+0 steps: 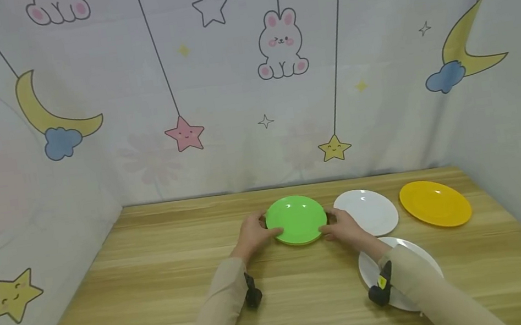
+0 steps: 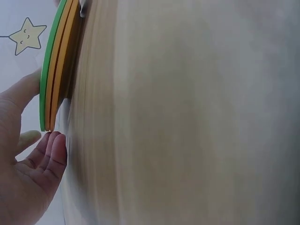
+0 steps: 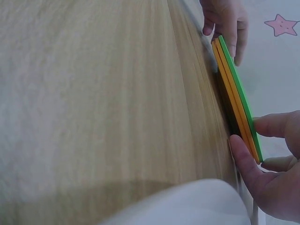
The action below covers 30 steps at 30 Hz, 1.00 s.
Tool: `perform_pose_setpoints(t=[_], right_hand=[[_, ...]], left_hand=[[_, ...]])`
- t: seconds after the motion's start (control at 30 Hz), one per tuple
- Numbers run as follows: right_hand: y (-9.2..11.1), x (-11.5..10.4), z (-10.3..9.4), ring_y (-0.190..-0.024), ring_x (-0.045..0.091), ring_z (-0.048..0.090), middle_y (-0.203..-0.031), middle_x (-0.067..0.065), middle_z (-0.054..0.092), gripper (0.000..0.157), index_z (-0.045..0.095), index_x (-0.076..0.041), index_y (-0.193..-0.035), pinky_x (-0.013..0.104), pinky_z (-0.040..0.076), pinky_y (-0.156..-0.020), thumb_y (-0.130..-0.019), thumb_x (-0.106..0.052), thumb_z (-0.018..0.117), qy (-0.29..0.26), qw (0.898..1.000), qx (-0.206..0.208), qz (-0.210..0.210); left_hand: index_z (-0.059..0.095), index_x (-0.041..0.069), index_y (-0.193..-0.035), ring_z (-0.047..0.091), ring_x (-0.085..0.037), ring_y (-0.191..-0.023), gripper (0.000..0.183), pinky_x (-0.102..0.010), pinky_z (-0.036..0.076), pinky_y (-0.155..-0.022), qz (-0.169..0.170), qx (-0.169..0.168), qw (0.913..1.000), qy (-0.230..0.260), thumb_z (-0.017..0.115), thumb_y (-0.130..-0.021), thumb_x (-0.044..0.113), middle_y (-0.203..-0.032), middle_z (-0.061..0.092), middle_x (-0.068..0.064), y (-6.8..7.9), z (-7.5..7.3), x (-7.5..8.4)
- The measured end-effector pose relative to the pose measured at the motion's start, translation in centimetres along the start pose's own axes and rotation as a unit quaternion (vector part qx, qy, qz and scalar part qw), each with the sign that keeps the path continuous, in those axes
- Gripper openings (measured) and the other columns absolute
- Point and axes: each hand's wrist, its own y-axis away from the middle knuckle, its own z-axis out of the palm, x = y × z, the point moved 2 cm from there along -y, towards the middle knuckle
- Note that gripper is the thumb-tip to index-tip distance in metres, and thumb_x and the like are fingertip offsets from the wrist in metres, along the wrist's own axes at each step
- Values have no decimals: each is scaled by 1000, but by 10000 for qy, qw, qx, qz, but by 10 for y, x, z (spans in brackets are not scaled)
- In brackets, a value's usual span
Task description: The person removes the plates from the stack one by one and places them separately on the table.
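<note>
A round green plate [image 1: 296, 219] lies on top of a small stack at the back middle of the wooden table. Two orange plates [image 3: 234, 101] show beneath it in both wrist views. My left hand [image 1: 254, 235] holds the stack at its left rim, thumb over the near edge. From the right side my right hand [image 1: 343, 228] pinches the rim, with one finger on the green top and another by the underside in the right wrist view. Whether the stack's base touches the table I cannot tell.
Right of the stack lies a white plate [image 1: 367, 213], and beyond it a yellow-orange plate [image 1: 435, 203]. Another white plate [image 1: 374, 266] sits nearer, partly under the right forearm. A patterned curtain [image 1: 238, 76] stands behind the wooden table [image 1: 158, 288].
</note>
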Motion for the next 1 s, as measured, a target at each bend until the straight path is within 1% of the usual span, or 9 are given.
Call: perform_pose_setpoints(t=[0.13, 0.33, 0.47, 0.67, 0.83, 0.93, 1.0], right_hand=[[-1, 0, 0, -92, 23, 59, -144, 25, 22, 65, 26, 5, -139, 27, 55, -71, -83, -2, 59, -26, 10000, -3, 48], [-1, 1, -1, -87, 20, 59, -144, 26, 21, 65, 25, 6, -139, 27, 55, -70, -85, -4, 59, 93, 10000, -14, -3], [-1, 1, -1, -82, 17, 59, -144, 26, 21, 64, 26, 6, -139, 26, 55, -68, -85, -4, 59, 197, 9998, -13, -12], [-1, 2, -1, -84, 19, 59, -144, 26, 22, 63, 27, 6, -138, 26, 55, -69, -85, -3, 60, 187, 9998, -11, -6], [3, -1, -1, -80, 18, 60, -141, 27, 26, 65, 28, 7, -137, 25, 55, -67, -83, -3, 62, 224, 9995, -79, -194], [5, -1, -1, -77, 17, 60, -141, 26, 26, 65, 28, 7, -137, 25, 55, -66, -83, -2, 63, 226, 9995, -73, -201], [4, 0, -1, -77, 17, 60, -142, 26, 26, 64, 29, 7, -137, 25, 55, -67, -83, -2, 62, 200, 9997, -57, -155]], left_hand=[[51, -3, -125, 58, -21, -87, 67, -34, 51, -80, -23, -30, 10000, -78, 79, -69, 23, -95, 62, -12, 0, -1, 0], [50, -2, -126, 58, -21, -87, 66, -35, 50, -80, -179, -133, 9996, -149, 77, -72, 22, -95, 63, -12, 0, -3, 1], [51, -2, -125, 56, -22, -88, 62, -34, 50, -79, -365, -68, 9992, -132, 77, -72, 20, -95, 60, -12, 0, -5, 2], [49, -6, -126, 59, -24, -93, 62, -32, 51, -80, -450, -53, 9990, 61, 75, -74, 16, -98, 57, -14, -1, -6, 2], [48, -6, -127, 59, -28, -97, 59, -33, 51, -83, -538, 23, 9980, 317, 73, -75, 12, -105, 55, -17, 1, -9, 2], [48, -5, -126, 60, -28, -97, 57, -33, 51, -82, -559, 106, 9968, 556, 71, -76, 9, -107, 54, -18, 2, -12, 1], [48, -5, -126, 61, -27, -94, 56, -31, 52, -79, -570, 153, 9947, 842, 71, -76, 6, -107, 53, -19, 3, -13, 0]])
